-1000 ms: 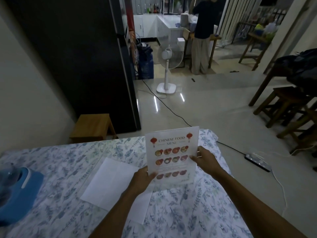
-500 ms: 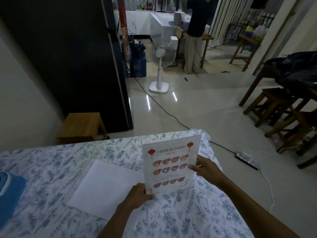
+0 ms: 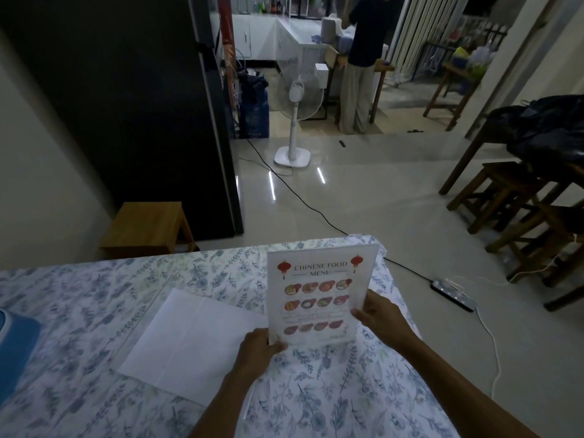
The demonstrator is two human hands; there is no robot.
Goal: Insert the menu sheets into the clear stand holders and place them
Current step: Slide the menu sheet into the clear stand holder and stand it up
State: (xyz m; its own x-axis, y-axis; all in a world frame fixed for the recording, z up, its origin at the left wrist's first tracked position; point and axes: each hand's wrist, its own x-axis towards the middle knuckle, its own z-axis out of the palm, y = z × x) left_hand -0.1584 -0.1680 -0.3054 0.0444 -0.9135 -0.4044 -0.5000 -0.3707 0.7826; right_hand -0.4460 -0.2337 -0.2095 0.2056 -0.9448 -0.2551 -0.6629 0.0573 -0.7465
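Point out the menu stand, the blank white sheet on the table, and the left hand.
menu stand (image 3: 319, 295), head view, middle of the printed menu face.
blank white sheet (image 3: 192, 343), head view, centre of the paper.
left hand (image 3: 257, 349), head view, back of the hand at the stand's lower left corner.

I saw a dim, bluish scene; brighter light came from the far kitchen (image 3: 294, 30), leaving streaked glare on the floor tiles (image 3: 320, 175). Wide-angle distortion bowed the edges, and the near table (image 3: 79, 298) looked perhaps slightly soft.

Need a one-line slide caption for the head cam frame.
Both hands, left and right, hold the Chinese food menu stand upright on the floral tablecloth.
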